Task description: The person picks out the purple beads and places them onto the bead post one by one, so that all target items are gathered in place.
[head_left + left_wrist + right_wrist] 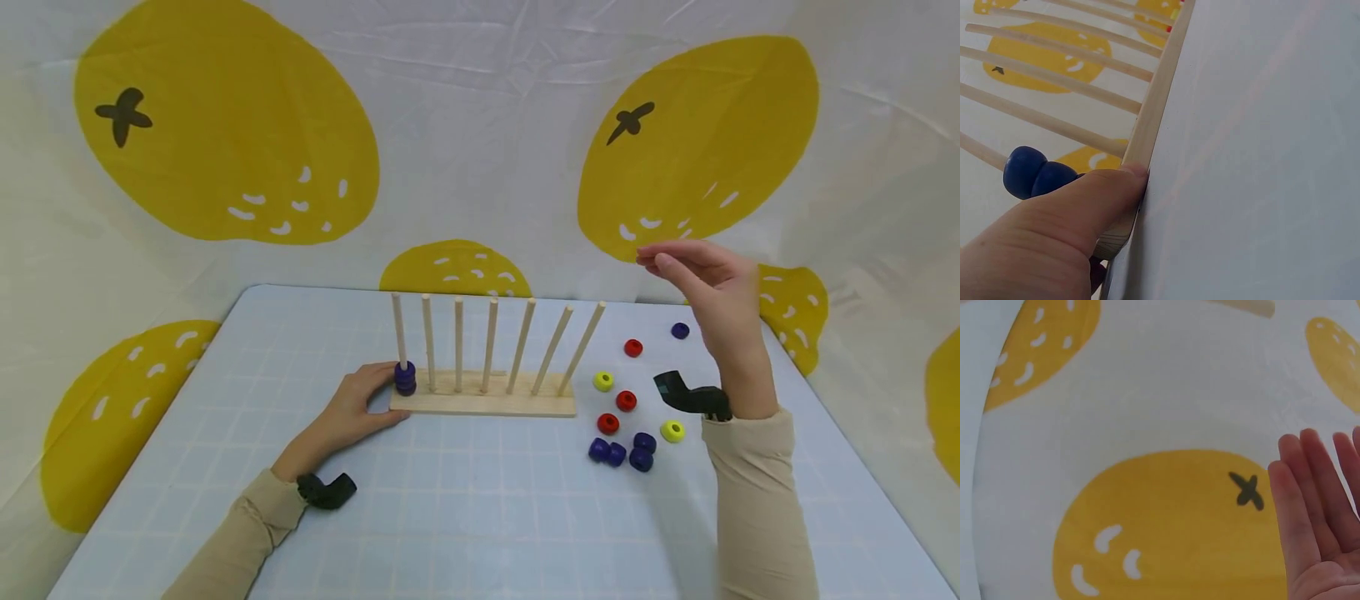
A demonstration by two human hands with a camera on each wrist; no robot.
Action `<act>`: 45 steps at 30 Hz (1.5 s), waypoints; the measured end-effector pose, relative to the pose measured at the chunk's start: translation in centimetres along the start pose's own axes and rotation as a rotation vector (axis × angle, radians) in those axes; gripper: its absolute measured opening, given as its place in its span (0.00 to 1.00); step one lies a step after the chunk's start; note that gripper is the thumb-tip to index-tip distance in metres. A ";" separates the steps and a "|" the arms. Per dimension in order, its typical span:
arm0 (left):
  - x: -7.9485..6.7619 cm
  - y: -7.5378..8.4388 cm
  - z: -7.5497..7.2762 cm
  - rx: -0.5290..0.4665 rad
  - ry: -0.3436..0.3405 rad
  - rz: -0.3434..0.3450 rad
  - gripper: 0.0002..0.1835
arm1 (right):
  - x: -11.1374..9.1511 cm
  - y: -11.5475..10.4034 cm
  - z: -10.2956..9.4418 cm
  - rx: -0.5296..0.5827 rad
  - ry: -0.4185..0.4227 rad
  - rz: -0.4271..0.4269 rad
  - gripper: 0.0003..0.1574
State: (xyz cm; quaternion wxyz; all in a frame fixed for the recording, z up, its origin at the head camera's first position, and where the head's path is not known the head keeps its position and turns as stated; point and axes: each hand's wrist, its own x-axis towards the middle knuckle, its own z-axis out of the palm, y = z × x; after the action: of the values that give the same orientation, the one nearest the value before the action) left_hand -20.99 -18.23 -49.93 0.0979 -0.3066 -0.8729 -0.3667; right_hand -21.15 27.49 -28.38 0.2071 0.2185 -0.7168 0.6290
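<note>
A wooden peg rack (480, 404) with several upright pegs stands on the table, and dark blue beads (405, 379) are stacked on its leftmost peg. My left hand (352, 406) grips the left end of the base. In the left wrist view the thumb (1094, 197) presses the base's front edge, beside the stacked blue beads (1025, 173); the other fingers are mostly hidden. Raised above the right side of the table, my right hand (716, 287) holds nothing. Its fingers (1300, 512) look nearly straight in the right wrist view.
Loose beads lie right of the rack: red ones (626, 401), yellow ones (672, 431) and several dark blue ones (641, 459) grouped nearer me. One blue bead (680, 331) sits by the far right edge. A lemon-print cloth (480, 167) hangs behind the table (465, 517).
</note>
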 end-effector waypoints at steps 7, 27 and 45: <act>-0.1 -0.1 0.0 0.005 0.006 0.001 0.36 | -0.2 3.2 -2.9 0.125 0.312 0.004 0.21; 0.0 0.1 0.0 0.001 -0.017 -0.023 0.36 | -0.6 13.1 -7.5 -0.016 0.660 0.528 0.10; 0.0 0.0 0.0 0.008 0.037 0.061 0.34 | -3.5 18.3 -10.2 -0.335 0.139 0.957 0.38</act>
State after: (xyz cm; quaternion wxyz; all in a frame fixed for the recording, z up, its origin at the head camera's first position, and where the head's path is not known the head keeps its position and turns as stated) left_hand -21.03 -18.23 -49.97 0.1262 -0.3258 -0.8627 -0.3658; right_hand -28.57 39.86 -43.96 -0.0248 -0.2126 -0.8119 0.5431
